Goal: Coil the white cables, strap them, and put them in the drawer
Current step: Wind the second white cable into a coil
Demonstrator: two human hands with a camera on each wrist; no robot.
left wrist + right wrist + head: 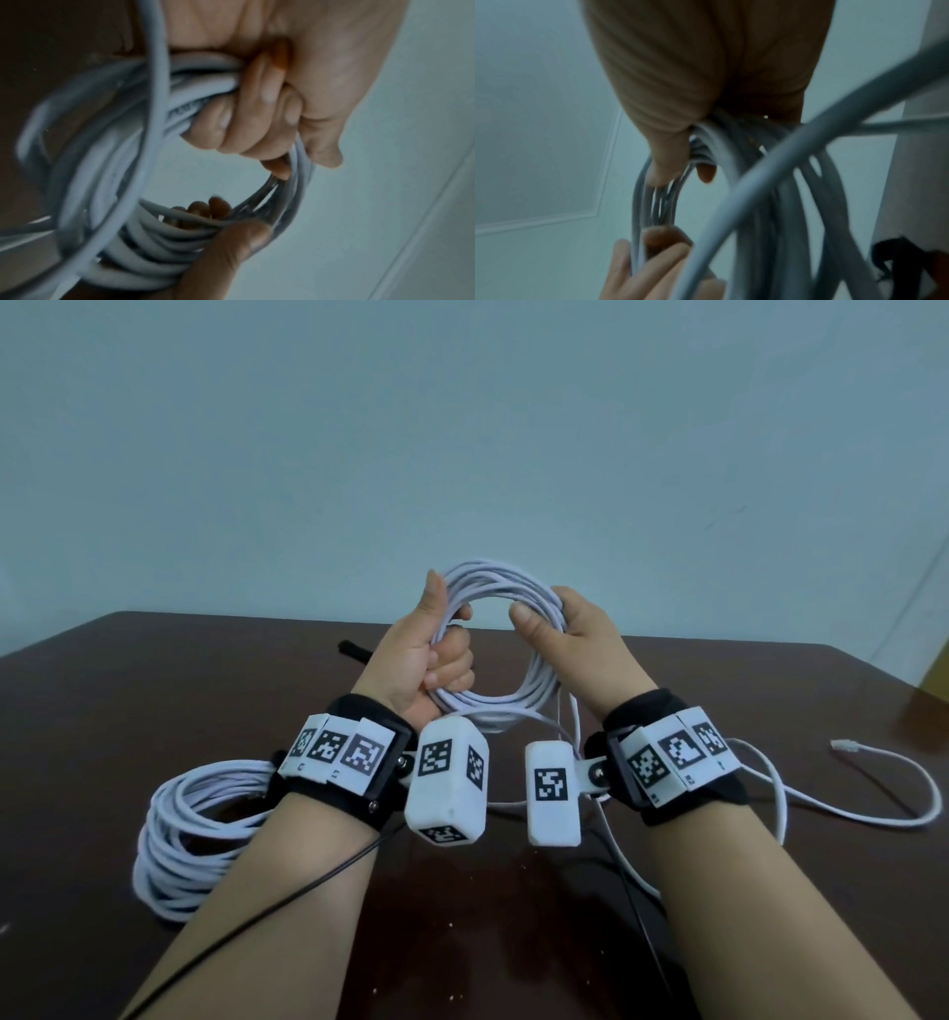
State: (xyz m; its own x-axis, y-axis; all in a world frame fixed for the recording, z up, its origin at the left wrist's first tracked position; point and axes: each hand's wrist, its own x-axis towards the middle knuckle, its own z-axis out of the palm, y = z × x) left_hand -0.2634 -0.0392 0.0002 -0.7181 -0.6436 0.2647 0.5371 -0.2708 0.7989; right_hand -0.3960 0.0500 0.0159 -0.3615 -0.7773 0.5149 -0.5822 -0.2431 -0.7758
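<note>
Left hand [434, 654] fists the coil [506, 654] of white cable upright above the table [102, 690]; right hand [562, 629] wraps its opposite side; loose tail [847, 816] trails rightward, nearer that hand; second coil [179, 845] lies left.

Head view bright, soft even light, wide-angle bowing at edges, wrist views dim, blurry, prob. motion smear

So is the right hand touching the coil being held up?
Touching. In the head view the right hand grips the raised coil, thumb inside the loop; the left hand grips its other side.
</note>
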